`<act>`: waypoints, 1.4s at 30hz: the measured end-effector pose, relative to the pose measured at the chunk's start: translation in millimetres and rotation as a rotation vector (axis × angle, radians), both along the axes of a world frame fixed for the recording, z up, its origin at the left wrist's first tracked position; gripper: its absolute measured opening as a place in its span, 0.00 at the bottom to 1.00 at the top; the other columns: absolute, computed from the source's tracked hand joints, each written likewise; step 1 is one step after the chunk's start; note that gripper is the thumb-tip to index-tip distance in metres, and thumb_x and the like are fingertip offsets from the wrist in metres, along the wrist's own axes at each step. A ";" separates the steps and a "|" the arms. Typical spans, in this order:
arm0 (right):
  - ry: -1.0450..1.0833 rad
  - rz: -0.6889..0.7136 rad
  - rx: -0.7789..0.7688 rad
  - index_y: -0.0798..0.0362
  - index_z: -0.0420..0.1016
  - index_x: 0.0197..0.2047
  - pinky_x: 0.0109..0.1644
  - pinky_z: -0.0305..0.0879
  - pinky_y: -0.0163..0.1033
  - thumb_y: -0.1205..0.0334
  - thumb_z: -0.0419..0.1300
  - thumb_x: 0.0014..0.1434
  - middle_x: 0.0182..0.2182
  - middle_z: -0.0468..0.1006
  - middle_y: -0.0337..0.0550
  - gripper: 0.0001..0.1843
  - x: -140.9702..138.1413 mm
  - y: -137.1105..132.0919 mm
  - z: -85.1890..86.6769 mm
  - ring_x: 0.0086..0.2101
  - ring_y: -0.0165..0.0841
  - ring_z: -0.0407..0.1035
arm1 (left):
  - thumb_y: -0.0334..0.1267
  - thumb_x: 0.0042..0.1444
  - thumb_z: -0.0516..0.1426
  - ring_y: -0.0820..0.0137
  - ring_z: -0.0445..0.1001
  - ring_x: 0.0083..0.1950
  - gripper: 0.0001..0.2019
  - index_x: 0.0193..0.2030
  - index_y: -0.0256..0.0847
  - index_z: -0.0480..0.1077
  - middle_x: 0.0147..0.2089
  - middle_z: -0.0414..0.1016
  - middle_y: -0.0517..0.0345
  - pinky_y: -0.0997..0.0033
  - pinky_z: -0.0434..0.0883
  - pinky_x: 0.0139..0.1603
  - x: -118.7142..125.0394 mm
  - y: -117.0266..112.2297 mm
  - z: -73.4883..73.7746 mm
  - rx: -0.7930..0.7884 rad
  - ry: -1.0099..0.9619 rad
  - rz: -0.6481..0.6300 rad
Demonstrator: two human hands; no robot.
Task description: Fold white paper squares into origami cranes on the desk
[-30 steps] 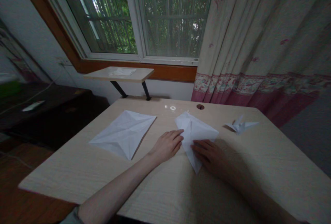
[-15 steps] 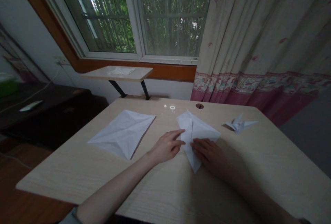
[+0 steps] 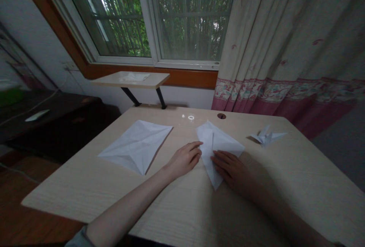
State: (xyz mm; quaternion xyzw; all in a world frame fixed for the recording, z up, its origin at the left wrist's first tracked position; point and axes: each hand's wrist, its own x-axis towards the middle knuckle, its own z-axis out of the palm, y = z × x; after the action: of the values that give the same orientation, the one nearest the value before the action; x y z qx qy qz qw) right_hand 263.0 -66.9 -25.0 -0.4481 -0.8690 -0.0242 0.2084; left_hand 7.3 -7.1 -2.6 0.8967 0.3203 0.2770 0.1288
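White paper [image 3: 219,152] is lying folded into a long kite shape under your right fingers [image 3: 225,161], its point aiming back toward you and a sharp crease running up its middle. Your right hand [image 3: 235,173] is resting flat across the lower part of the fold, fingers together and gripping nothing. Your left hand [image 3: 184,160] is lying loosely curled on the pale wood-grain desk [image 3: 85,195], holding nothing, its fingertips just beside the fold's left edge. Left of those fingertips, a creased paper sheet [image 3: 137,146] is lying flat, its crease lines forming a diamond. Past your right fingers, a small paper crane [image 3: 268,137] is sitting near the desk's far edge. Beyond your fingers, a narrow shelf [image 3: 151,81] is standing against the wall, carrying a tissue [image 3: 135,76], below a barred window [image 3: 188,19] and a pink-bordered curtain [image 3: 285,49].
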 end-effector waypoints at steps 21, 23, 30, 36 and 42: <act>0.004 0.027 -0.005 0.48 0.70 0.63 0.61 0.68 0.53 0.64 0.51 0.68 0.60 0.74 0.46 0.22 -8.1 -3.1 6.1 0.57 0.41 0.68 | 0.36 0.65 0.57 0.61 0.72 0.52 0.03 0.44 0.42 0.69 0.52 0.74 0.53 0.59 0.70 0.51 -0.6 -1.3 9.8 0.080 0.109 0.099; 0.011 0.035 -0.010 0.50 0.69 0.63 0.61 0.68 0.53 0.64 0.50 0.68 0.60 0.73 0.47 0.22 -8.2 -3.3 8.6 0.57 0.41 0.68 | 0.36 0.64 0.58 0.61 0.72 0.52 0.03 0.44 0.42 0.69 0.52 0.74 0.53 0.59 0.69 0.51 -0.9 -1.4 10.2 0.069 0.102 0.102; 0.018 0.037 -0.012 0.50 0.73 0.60 0.60 0.68 0.54 0.64 0.50 0.69 0.60 0.73 0.49 0.20 -7.9 -2.9 8.7 0.57 0.42 0.68 | 0.35 0.62 0.60 0.61 0.72 0.52 0.04 0.43 0.42 0.70 0.52 0.74 0.54 0.60 0.69 0.51 -1.2 -0.8 11.3 0.051 0.088 0.109; 0.013 0.027 -0.031 0.48 0.72 0.60 0.61 0.67 0.53 0.64 0.51 0.69 0.60 0.73 0.47 0.20 -7.6 -1.9 7.0 0.57 0.41 0.67 | 0.35 0.60 0.62 0.61 0.71 0.53 0.07 0.43 0.42 0.69 0.53 0.74 0.55 0.59 0.69 0.52 -2.0 -0.3 10.4 0.057 0.080 0.101; 0.017 0.025 -0.024 0.48 0.72 0.61 0.61 0.66 0.53 0.64 0.52 0.68 0.60 0.73 0.46 0.20 -6.0 -1.9 5.4 0.57 0.41 0.68 | 0.38 0.59 0.63 0.61 0.71 0.53 0.09 0.44 0.43 0.69 0.53 0.73 0.54 0.59 0.69 0.52 -2.1 -0.4 11.1 0.033 0.065 0.101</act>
State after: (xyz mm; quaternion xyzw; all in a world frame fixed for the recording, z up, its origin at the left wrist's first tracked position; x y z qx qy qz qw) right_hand 257.0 -68.8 -19.7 -0.4399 -0.8730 -0.0071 0.2106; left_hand 5.2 -7.5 8.6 0.8898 0.3646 0.2593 0.0895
